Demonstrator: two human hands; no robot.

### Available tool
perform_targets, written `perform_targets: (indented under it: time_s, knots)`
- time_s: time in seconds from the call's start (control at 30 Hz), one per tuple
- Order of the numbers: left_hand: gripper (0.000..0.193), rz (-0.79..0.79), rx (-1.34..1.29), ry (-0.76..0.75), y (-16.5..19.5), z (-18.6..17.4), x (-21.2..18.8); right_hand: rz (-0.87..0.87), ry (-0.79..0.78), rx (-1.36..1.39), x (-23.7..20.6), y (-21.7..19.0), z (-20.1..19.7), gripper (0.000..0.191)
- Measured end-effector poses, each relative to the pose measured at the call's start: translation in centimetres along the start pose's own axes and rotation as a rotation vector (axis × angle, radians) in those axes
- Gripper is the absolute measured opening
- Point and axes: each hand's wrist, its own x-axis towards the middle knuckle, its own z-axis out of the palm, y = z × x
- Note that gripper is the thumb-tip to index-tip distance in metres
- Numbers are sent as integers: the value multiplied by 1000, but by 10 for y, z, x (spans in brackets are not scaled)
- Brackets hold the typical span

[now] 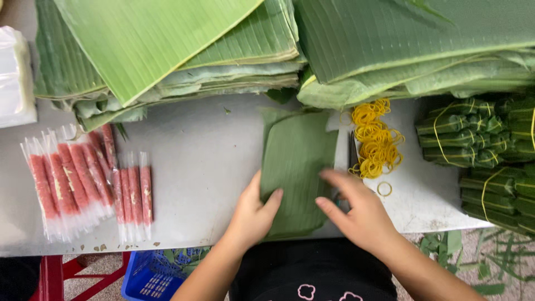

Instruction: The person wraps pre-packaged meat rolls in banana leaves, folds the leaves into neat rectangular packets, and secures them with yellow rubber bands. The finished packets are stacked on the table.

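Observation:
A small stack of cut green banana-leaf pieces [295,161] lies on the grey table [200,167] in front of me. My left hand [253,214] rests on the stack's lower left edge, thumb laid over the leaf. My right hand [356,212] hovers over the stack's right side with fingers spread, slightly blurred, touching the top leaf. To the left lie several pink sausage sticks in clear plastic sleeves [83,184]. A heap of yellow rubber bands [376,142] sits just right of the leaf stack.
Large piles of banana leaves [167,50] cover the back of the table. Leaf-wrapped bundles tied with rubber bands [490,156] are stacked at the right. A white plastic bag [14,78] is at far left. A blue crate [153,276] and red stool stand below the table edge; leaf scraps litter the floor.

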Motion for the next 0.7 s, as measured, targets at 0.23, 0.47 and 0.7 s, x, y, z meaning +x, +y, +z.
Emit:
perform_targets:
  time_s: [0.23,0.47,0.7]
  knots:
    - [55,458,-148,-37,-7,-25,-45,-274,-118,832,19,16,17,117]
    - [40,408,153,152,-48,-13,-26,-5,-316,726,59,16,52,72]
    - [43,-214,-351,229,-35,-36,-2,-430,230,169,116,-63,14,53]
